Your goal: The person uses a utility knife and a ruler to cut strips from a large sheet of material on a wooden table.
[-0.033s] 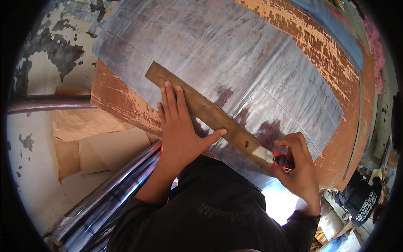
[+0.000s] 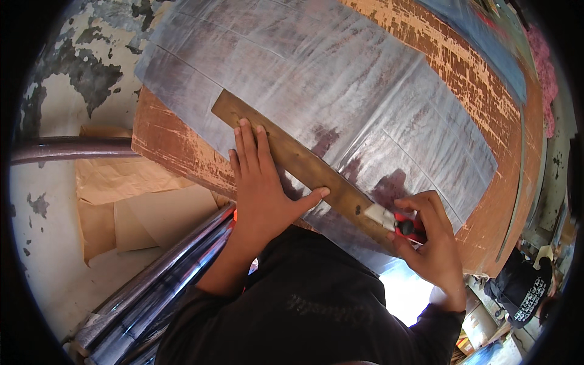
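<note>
Bar [image 2: 298, 158] pinned by your left hand [image 2: 261, 188], tool [image 2: 403, 226] in your right

At left, shiny rolls [image 2: 152, 286] lean near brown paper [image 2: 97, 216], clear of your work. Your left fingers are spread, pressing down with the thumb wide apart; they grasp nothing. Beneath, the bar slants from far left to near right across the grey sheet [image 2: 255, 73], which lies on the worn board [image 2: 176, 152]. Farther right, your right hand [image 2: 438, 252] has thumb and fingers curled about the red tool, a small gap between their tips; its pale end lies over the bar's near right part. Little has changed: that end has shifted slightly farther from you, while your left hand and the bar have barely moved, so the bar seems steady.
</note>
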A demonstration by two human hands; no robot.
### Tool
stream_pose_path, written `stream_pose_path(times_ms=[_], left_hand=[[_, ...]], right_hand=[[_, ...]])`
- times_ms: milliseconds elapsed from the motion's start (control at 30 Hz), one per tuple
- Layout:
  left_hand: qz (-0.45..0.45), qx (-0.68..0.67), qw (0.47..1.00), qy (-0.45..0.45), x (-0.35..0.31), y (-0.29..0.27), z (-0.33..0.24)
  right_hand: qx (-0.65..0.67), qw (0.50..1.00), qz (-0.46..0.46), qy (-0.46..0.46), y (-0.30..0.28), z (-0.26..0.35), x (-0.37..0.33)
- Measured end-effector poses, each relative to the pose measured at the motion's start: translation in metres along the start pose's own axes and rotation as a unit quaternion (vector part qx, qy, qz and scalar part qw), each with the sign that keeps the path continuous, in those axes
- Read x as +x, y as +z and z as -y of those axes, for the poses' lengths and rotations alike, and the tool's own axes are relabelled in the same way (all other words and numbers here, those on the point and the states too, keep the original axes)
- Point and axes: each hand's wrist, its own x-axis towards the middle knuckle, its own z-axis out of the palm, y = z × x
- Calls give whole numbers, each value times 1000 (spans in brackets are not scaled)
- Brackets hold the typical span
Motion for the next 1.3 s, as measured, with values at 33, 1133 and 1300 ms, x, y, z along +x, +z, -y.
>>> stream_pose_path(times_ms=[33,1133,1300], left_hand=[[-6,-6,1000,3,0,2,0],[-23,-70,997,0,2,-2,2],[-4,-49,999,-5,2,-4,1]], right_hand=[[9,1000,6,-18,-1,2,5],[-263,946,119,-146,52,48,111],[-271,943,127,-150,53,48,112]])
